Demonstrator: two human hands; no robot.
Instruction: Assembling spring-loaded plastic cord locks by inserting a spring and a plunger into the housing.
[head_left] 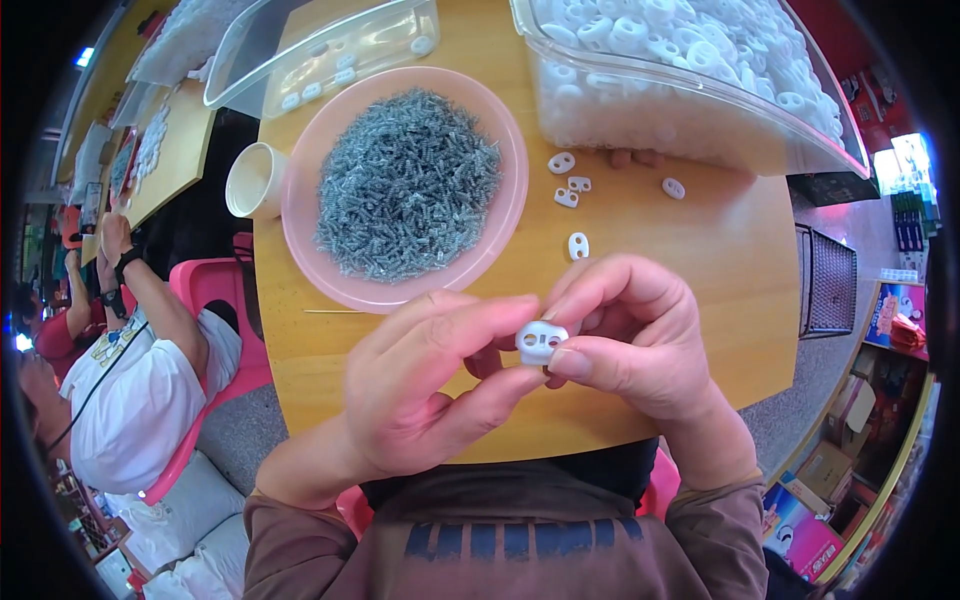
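A small white plastic cord lock (pixel 541 349) with two round holes is held up over the table's near edge, its holed face toward me. My right hand (pixel 645 335) pinches it from the right, thumb on its lower corner. On its other side, the thumb and index finger of my left hand (pixel 425 375) close around it from above and below; the remaining left fingers are partly hidden. Beyond my hands a loose white two-hole piece (pixel 578 246) lies on the table. Left of it, a pink bowl (pixel 300 235) is filled with small metal springs (pixel 405 180).
A clear bin (pixel 690 140) heaped with white pieces stands at the back right, more loose pieces (pixel 561 163) before it. A clear tray (pixel 235 75) and a cream cup (pixel 256 180) are at back left. A thin stick (pixel 340 311) lies nearby. Another person (pixel 140 400) sits left.
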